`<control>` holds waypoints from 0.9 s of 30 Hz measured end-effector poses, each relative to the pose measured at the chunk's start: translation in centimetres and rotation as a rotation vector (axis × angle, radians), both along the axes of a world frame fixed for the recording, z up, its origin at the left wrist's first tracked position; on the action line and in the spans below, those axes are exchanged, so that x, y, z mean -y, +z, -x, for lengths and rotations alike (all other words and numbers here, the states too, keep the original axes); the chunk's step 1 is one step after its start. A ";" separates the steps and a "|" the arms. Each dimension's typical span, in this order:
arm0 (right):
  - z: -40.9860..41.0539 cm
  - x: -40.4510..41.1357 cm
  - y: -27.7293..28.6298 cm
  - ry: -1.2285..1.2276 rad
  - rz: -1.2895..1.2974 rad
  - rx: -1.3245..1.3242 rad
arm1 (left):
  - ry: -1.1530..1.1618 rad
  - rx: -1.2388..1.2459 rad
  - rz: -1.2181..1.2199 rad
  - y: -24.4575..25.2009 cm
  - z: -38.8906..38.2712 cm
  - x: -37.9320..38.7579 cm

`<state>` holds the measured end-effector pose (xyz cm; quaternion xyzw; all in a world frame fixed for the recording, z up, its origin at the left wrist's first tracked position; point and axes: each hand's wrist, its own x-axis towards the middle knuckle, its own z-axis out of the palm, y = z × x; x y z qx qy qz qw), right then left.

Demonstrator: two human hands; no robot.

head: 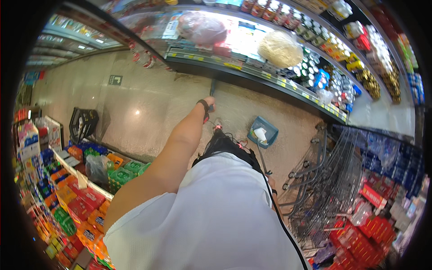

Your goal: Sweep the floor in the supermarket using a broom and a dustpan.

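Observation:
My left hand [210,101], arm stretched forward, is closed around a thin blue-grey handle [213,88]. That handle runs to the dark base of the refrigerated shelf [202,69], and its far end cannot be seen. Low at my right side, my right hand [271,182] grips the grey stick of a long-handled dustpan [263,158]; my shirt partly covers this hand. The blue-grey pan [275,132] rests on the floor ahead and to the right of my feet. Inside it lies white litter [260,134], perhaps paper or a cup.
Nested metal shopping carts [324,182] stand close on my right. To the left are stacked drink packs [125,175] behind a pale barrier, and a black shopping basket [83,123]. Bagged goods [280,49] and bottles [270,10] fill the shelf ahead. A black cable [281,216] hangs along my shirt.

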<state>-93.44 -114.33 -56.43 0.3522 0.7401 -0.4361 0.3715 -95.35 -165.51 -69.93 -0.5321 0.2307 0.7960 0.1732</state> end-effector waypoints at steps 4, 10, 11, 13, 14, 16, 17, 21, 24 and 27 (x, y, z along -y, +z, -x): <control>-1.2 -1.6 -2.3 -0.041 -0.042 -0.010 | 0.010 0.109 0.024 1.5 2.8 -2.3; -2.5 -2.3 -2.8 -0.180 -0.059 0.070 | -0.165 0.147 0.158 2.5 6.5 -6.8; -2.8 -2.4 -2.6 -0.169 -0.055 0.059 | -0.173 0.147 0.160 2.2 6.8 -7.2; -3.2 -2.4 -2.3 -0.165 -0.047 0.047 | -0.394 0.006 0.225 1.5 7.1 -7.9; -3.4 -2.3 -2.1 -0.198 -0.049 0.047 | -0.415 -0.064 0.067 1.5 7.1 -8.0; -3.5 -2.3 -1.8 -0.242 -0.050 0.043 | -0.374 0.015 0.034 1.4 8.4 -9.6; -3.6 -2.5 -1.7 -0.235 -0.089 0.078 | -0.325 0.096 -0.003 1.8 9.1 -10.9; -3.9 -2.2 -0.1 -0.260 -0.163 0.132 | -0.466 0.048 0.044 1.9 11.5 -14.6; -4.0 -1.5 0.7 -0.310 -0.081 0.110 | -0.754 -0.037 0.379 -3.4 12.5 -14.9; -5.5 -3.9 -1.4 -0.443 -0.045 0.104 | -1.119 -0.142 0.669 -4.2 14.8 -18.3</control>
